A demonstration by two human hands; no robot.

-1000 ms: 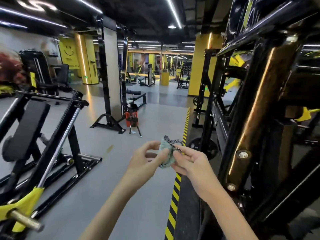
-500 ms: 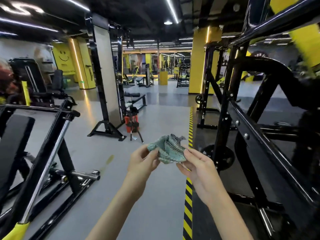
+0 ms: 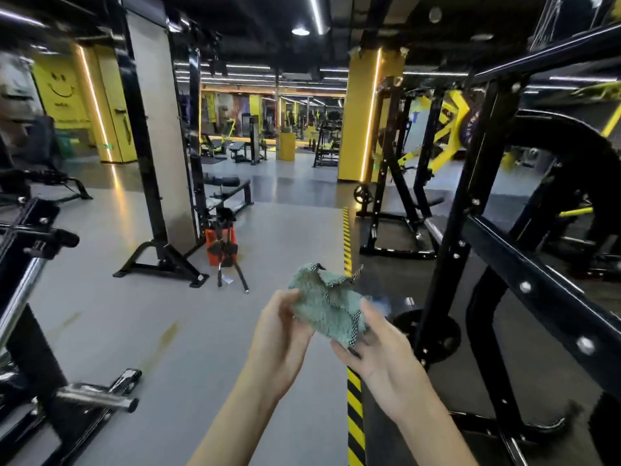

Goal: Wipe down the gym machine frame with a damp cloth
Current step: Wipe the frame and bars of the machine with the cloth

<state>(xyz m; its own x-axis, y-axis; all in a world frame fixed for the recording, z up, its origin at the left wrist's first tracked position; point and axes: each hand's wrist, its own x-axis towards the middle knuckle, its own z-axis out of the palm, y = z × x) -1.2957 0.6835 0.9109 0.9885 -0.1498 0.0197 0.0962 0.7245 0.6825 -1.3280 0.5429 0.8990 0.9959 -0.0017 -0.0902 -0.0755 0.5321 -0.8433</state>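
Prep step: left hand point(image 3: 280, 326) and right hand point(image 3: 379, 344) both pinched the green cloth point(image 3: 327, 306) mid-air, clear of the black frame point(image 3: 537, 290) to the right. Next move likely needs the cloth bunched, then pressed onto that rail.

Rough woven cloth point(image 3: 327, 309); glossy black metal frame point(image 3: 537, 280).

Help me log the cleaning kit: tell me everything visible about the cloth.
The cloth is a small teal-green rag of nubbly, woven-looking fabric, edged in black-and-white stitched trim. It is loosely crumpled with its edges ruffled, and it is held in mid-air. The left hand pinches its left edge, the right hand its lower right edge. Dampness cannot be judged.
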